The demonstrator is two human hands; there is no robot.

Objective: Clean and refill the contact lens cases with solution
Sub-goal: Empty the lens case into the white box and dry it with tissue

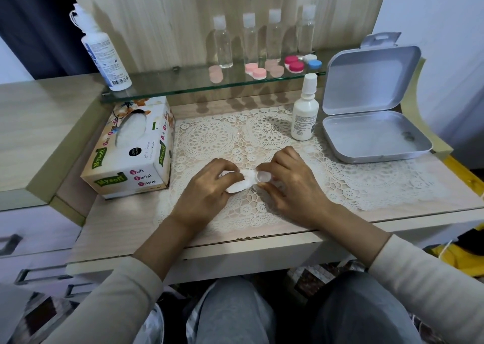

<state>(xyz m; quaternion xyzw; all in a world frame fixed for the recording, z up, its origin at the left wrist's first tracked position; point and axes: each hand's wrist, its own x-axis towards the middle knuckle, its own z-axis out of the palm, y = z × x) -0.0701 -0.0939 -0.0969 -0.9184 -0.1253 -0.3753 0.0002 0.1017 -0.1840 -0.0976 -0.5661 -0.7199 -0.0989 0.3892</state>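
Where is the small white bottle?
The small white bottle stands on the lace mat, right of centre in the head view, beside the open tin.

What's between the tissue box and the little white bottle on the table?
Nothing stands there: in the head view, only bare lace mat stretches from the tissue box to the little white bottle.

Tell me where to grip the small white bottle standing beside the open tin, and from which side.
Probably wrap the small white bottle round its straight body, below the narrow neck, coming from the front-left: it stands upright, and the open tin crowds its right side.
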